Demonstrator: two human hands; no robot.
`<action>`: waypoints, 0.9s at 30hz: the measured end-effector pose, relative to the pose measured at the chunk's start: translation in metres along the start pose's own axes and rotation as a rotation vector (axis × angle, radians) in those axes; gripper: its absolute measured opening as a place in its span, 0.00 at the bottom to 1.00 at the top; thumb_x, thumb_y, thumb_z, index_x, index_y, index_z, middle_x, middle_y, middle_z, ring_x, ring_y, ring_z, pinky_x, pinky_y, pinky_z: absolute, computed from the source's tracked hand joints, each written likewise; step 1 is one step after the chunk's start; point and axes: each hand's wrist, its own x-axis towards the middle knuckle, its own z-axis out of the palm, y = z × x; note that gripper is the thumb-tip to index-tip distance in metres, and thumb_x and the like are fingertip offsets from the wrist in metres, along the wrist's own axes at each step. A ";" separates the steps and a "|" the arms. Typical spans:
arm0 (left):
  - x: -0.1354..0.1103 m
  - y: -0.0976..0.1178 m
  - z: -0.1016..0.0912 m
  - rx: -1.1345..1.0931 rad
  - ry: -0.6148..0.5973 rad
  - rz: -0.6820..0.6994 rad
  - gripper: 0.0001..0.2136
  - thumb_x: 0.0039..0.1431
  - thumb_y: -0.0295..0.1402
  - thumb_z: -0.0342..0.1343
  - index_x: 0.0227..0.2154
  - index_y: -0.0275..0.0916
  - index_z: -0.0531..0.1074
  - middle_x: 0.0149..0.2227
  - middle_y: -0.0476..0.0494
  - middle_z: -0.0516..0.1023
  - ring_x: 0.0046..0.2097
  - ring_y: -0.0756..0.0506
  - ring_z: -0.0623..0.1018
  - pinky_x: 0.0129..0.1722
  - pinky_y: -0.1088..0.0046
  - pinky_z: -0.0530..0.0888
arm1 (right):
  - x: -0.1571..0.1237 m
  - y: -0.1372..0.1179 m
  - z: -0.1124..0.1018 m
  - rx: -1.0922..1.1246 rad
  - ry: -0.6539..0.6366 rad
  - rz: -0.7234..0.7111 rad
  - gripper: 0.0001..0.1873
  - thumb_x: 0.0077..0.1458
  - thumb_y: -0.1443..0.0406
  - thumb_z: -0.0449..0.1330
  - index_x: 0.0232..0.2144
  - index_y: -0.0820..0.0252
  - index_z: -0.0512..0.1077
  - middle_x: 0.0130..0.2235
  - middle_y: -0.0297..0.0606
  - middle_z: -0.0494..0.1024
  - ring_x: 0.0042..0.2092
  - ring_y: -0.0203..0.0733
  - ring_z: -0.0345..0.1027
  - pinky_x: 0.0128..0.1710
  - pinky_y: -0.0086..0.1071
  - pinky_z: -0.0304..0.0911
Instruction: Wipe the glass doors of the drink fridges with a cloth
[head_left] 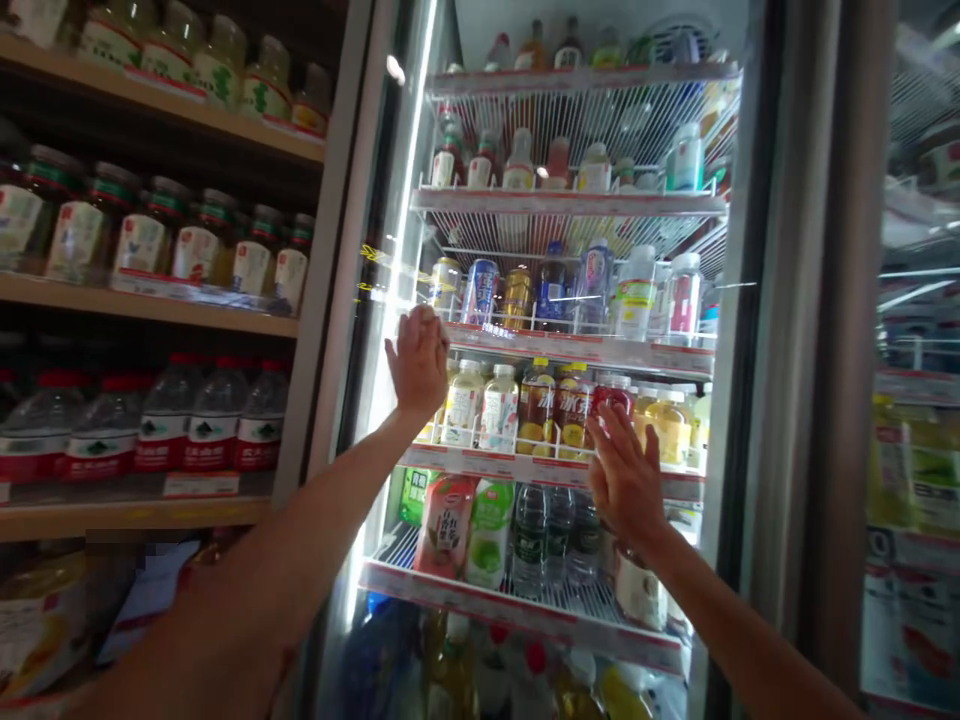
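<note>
- Glass door (379, 260) of the drinks fridge fills the centre of frame, top to bottom. Both hands look laid on it.
- Left hand (416, 362): open, fingers up and spread, palm on the glass centre-left, near the lit door edge. Holds nothing.
- Right hand (624, 482): open, fingers spread, lower and centre-right, in front of the bottles (517, 405) on the middle rack. Holds nothing.
- Can't tell if the door is fully seated in its frame.
- Best way, imo: flat palms, even push w/ both hands and no fingertip pressure. Work near the frame rather than mid-pane, since glass flexes.
- Edges: wood shelves w/ jars (150, 240) sit tight against the left frame. A grey post (795, 350) and the next fridge (915, 400) are at right.
- Room: elbows are free at lower centre, but there's little sideways slack on either side.
</note>
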 end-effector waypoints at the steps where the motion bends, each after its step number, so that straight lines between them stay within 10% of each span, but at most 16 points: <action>1: 0.002 0.003 0.003 -0.001 0.055 -0.105 0.20 0.61 0.33 0.40 0.55 0.37 0.62 0.62 0.35 0.54 0.63 0.37 0.53 0.58 0.47 0.53 | 0.002 0.002 0.000 -0.002 0.003 -0.001 0.33 0.56 0.69 0.49 0.62 0.52 0.44 0.62 0.39 0.57 0.63 0.45 0.47 0.62 0.48 0.38; 3: 0.002 0.013 0.007 -0.018 0.055 -0.065 0.20 0.61 0.33 0.40 0.54 0.36 0.62 0.62 0.35 0.54 0.63 0.37 0.53 0.58 0.47 0.55 | 0.007 0.005 0.001 -0.006 0.013 -0.004 0.33 0.56 0.69 0.48 0.62 0.52 0.45 0.62 0.40 0.57 0.63 0.45 0.47 0.62 0.48 0.38; 8: 0.002 0.029 0.005 -0.005 -0.195 0.522 0.17 0.62 0.33 0.41 0.52 0.45 0.64 0.61 0.46 0.58 0.63 0.44 0.55 0.62 0.56 0.49 | 0.020 0.007 0.008 -0.016 0.040 -0.041 0.32 0.56 0.69 0.48 0.62 0.55 0.46 0.61 0.42 0.57 0.64 0.45 0.46 0.62 0.50 0.38; 15: 0.043 0.012 0.006 0.074 0.071 -0.274 0.21 0.61 0.31 0.38 0.56 0.32 0.59 0.62 0.31 0.52 0.63 0.33 0.53 0.55 0.42 0.55 | 0.030 0.015 0.008 -0.053 0.039 -0.043 0.32 0.56 0.69 0.48 0.62 0.55 0.46 0.61 0.41 0.58 0.64 0.44 0.44 0.62 0.48 0.39; 22: 0.042 0.026 0.000 0.021 -0.209 0.465 0.18 0.60 0.32 0.42 0.52 0.44 0.65 0.61 0.46 0.58 0.63 0.44 0.55 0.62 0.56 0.49 | 0.045 0.016 0.009 -0.056 0.106 -0.064 0.27 0.57 0.68 0.47 0.59 0.57 0.53 0.60 0.43 0.61 0.64 0.44 0.46 0.62 0.48 0.38; 27: 0.078 0.008 -0.003 0.058 0.090 -0.292 0.18 0.59 0.31 0.41 0.52 0.39 0.64 0.61 0.37 0.58 0.61 0.36 0.58 0.55 0.44 0.58 | 0.052 0.021 0.005 -0.076 0.094 -0.060 0.24 0.57 0.69 0.47 0.57 0.59 0.57 0.60 0.43 0.60 0.64 0.44 0.45 0.62 0.47 0.38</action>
